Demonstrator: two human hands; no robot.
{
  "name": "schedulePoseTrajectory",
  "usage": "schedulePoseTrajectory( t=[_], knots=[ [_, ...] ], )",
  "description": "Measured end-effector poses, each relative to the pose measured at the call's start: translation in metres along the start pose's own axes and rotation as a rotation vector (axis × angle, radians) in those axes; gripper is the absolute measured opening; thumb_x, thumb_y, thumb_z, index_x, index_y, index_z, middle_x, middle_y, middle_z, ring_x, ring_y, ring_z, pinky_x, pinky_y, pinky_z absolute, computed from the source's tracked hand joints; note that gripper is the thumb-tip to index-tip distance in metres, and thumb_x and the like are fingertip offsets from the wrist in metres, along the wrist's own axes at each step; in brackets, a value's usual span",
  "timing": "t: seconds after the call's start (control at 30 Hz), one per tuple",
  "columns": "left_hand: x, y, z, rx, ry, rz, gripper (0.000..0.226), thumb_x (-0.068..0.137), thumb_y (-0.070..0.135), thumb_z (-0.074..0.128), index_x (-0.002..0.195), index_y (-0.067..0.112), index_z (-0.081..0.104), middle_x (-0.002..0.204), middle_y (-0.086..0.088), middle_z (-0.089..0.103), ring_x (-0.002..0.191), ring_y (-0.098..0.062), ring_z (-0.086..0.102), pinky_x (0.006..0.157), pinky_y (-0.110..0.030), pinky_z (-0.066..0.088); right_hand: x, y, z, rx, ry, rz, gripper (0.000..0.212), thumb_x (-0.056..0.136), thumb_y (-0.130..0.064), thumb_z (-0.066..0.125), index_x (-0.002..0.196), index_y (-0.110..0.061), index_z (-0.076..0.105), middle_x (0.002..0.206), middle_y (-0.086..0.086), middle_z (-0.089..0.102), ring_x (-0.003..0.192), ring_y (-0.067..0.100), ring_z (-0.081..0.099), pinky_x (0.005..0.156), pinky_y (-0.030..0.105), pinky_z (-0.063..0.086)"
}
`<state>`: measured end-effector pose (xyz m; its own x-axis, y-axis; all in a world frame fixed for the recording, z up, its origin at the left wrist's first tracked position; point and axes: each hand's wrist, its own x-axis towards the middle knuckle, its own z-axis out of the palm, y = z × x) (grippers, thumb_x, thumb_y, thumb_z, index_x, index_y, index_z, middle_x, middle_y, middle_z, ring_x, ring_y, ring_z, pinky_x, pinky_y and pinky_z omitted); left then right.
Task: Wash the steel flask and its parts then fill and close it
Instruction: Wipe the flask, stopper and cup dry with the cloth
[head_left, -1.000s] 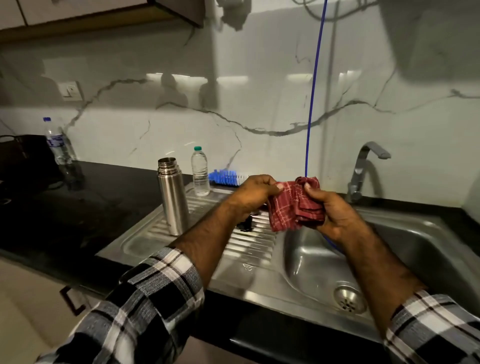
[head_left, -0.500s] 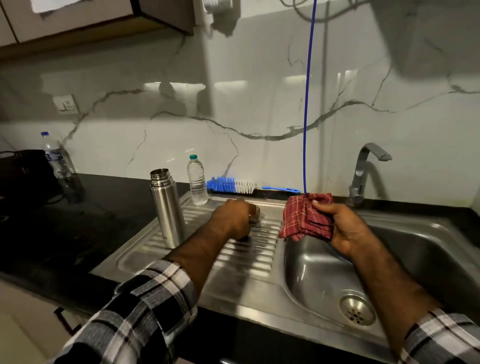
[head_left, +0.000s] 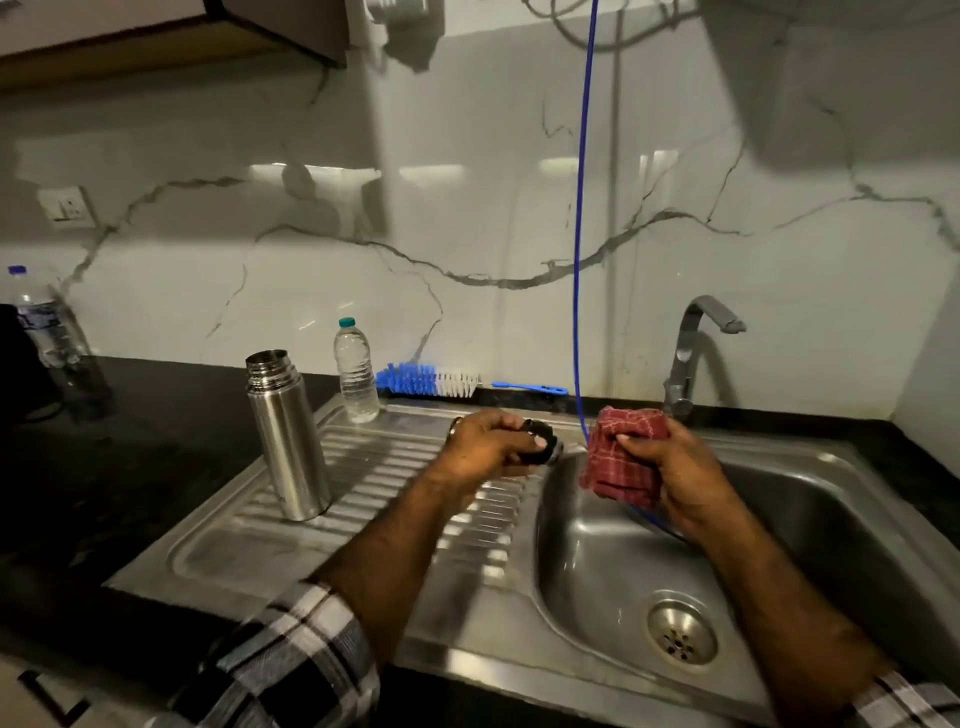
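A clear water bottle with a blue cap stands at the far left on the dark surface, against a white marble-patterned wall with a switch plate. On the ribbed drainboard of the steel sink, the steel flask stands upright and uncapped, its threaded mouth open to the top. Behind it and to the right, a small plastic bottle with a green cap stands at the drainboard's back edge, and a blue-and-white bottle brush lies along the wall, handle pointing right. A person in a black-and-white checked shirt reaches both forearms in from the lower edge of the view. The left hand is raised over the drainboard near the basin's rim, knuckles up, its fingers curled round a small black flask part that juts out to the right; which part it is cannot be told. A thin blue cord hangs from above and drops behind the right hand. The right hand is held over the basin's left side, fingers closed on a bunched dark red checked cloth that faces the black part, the two just apart. A grey tap rises behind the basin, its spout pointing right, and the round drain sits in the basin floor
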<state>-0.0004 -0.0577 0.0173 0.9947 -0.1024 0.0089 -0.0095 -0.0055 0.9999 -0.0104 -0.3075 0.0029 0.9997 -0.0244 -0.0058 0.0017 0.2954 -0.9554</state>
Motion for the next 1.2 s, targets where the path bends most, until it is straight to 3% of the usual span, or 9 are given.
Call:
schedulePoseTrajectory(
  t=[0.13, 0.27, 0.4, 0.47, 0.6, 0.7, 0.83, 1.07, 1.2],
  knots=[
    [-0.002, -0.014, 0.057, -0.371, -0.037, -0.072, 0.010, 0.096, 0.008, 0.075, 0.103, 0.005, 0.069, 0.106, -0.017, 0.077, 0.091, -0.025, 0.076, 0.084, -0.036, 0.063, -0.006, 0.004, -0.005, -0.029, 0.041, -0.136, 0.034, 0.095, 0.003, 0.066, 0.125, -0.014, 0.065, 0.124, 0.027, 0.070, 0.113, 0.047, 0.069, 0.092, 0.069, 0.057],
    [0.004, -0.034, 0.091, -0.388, -0.006, -0.079, 0.018, 0.101, 0.014, 0.070, 0.117, 0.005, 0.073, 0.108, -0.016, 0.079, 0.084, -0.020, 0.074, 0.073, -0.031, 0.058, -0.016, 0.006, -0.008, -0.045, -0.067, -0.176, 0.049, 0.104, -0.043, 0.048, 0.126, -0.006, 0.070, 0.112, 0.020, 0.077, 0.100, 0.032, 0.076, 0.085, 0.052, 0.064],
    [0.007, -0.041, 0.093, -0.375, -0.085, -0.056, 0.022, 0.103, 0.010, 0.066, 0.119, -0.001, 0.074, 0.109, -0.021, 0.079, 0.091, -0.026, 0.077, 0.082, -0.036, 0.065, -0.002, 0.021, -0.017, -0.245, -0.019, -0.296, 0.018, 0.109, -0.016, 0.052, 0.116, -0.015, 0.068, 0.104, 0.006, 0.076, 0.095, 0.025, 0.071, 0.077, 0.034, 0.062],
    [0.004, -0.041, 0.092, -0.390, -0.145, -0.048, 0.024, 0.103, 0.008, 0.064, 0.123, -0.005, 0.072, 0.106, -0.019, 0.079, 0.093, -0.027, 0.078, 0.085, -0.036, 0.065, 0.004, 0.028, -0.014, -0.433, 0.001, -0.354, 0.016, 0.110, -0.029, 0.051, 0.118, -0.021, 0.062, 0.108, 0.002, 0.072, 0.098, 0.022, 0.071, 0.076, 0.032, 0.062],
    [0.004, -0.046, 0.090, -0.109, -0.105, 0.157, 0.027, 0.101, 0.012, 0.070, 0.127, 0.005, 0.074, 0.111, -0.015, 0.080, 0.102, -0.029, 0.078, 0.089, -0.034, 0.064, 0.004, 0.032, -0.002, -0.740, 0.168, -0.501, 0.051, 0.110, -0.058, 0.034, 0.120, -0.023, 0.070, 0.101, 0.001, 0.072, 0.092, 0.016, 0.070, 0.079, 0.035, 0.059],
    [0.010, -0.053, 0.082, 0.157, -0.077, 0.379, 0.037, 0.093, 0.026, 0.076, 0.129, 0.019, 0.074, 0.116, -0.006, 0.079, 0.108, -0.025, 0.075, 0.098, -0.041, 0.062, 0.002, 0.021, 0.004, -0.728, 0.207, -0.327, 0.066, 0.108, -0.064, 0.027, 0.110, -0.021, 0.077, 0.092, 0.003, 0.075, 0.087, 0.018, 0.072, 0.080, 0.033, 0.057],
    [0.011, -0.057, 0.080, 0.354, -0.067, 0.479, 0.046, 0.089, 0.022, 0.078, 0.134, 0.016, 0.071, 0.121, -0.001, 0.071, 0.113, -0.012, 0.070, 0.101, -0.028, 0.058, 0.000, 0.016, 0.002, -0.559, 0.162, -0.054, 0.080, 0.098, -0.079, 0.027, 0.095, -0.020, 0.081, 0.080, 0.006, 0.080, 0.084, 0.024, 0.077, 0.086, 0.037, 0.059],
    [0.008, -0.048, 0.085, -0.165, -0.040, -0.026, 0.019, 0.102, 0.012, 0.066, 0.110, -0.001, 0.077, 0.100, -0.016, 0.081, 0.095, -0.031, 0.079, 0.094, -0.043, 0.063, -0.002, 0.028, -0.010, -0.557, -0.050, -0.300, 0.029, 0.104, -0.051, 0.057, 0.116, -0.032, 0.075, 0.101, 0.001, 0.080, 0.090, 0.019, 0.078, 0.081, 0.046, 0.065],
    [0.009, -0.045, 0.072, -0.393, -0.028, -0.158, 0.020, 0.105, 0.006, 0.057, 0.113, -0.003, 0.073, 0.106, -0.020, 0.080, 0.101, -0.032, 0.077, 0.094, -0.045, 0.062, 0.006, 0.040, -0.016, -0.519, -0.191, -0.258, 0.045, 0.098, -0.042, 0.071, 0.141, -0.033, 0.064, 0.132, 0.001, 0.071, 0.120, 0.024, 0.069, 0.098, 0.052, 0.061]
  ],
)
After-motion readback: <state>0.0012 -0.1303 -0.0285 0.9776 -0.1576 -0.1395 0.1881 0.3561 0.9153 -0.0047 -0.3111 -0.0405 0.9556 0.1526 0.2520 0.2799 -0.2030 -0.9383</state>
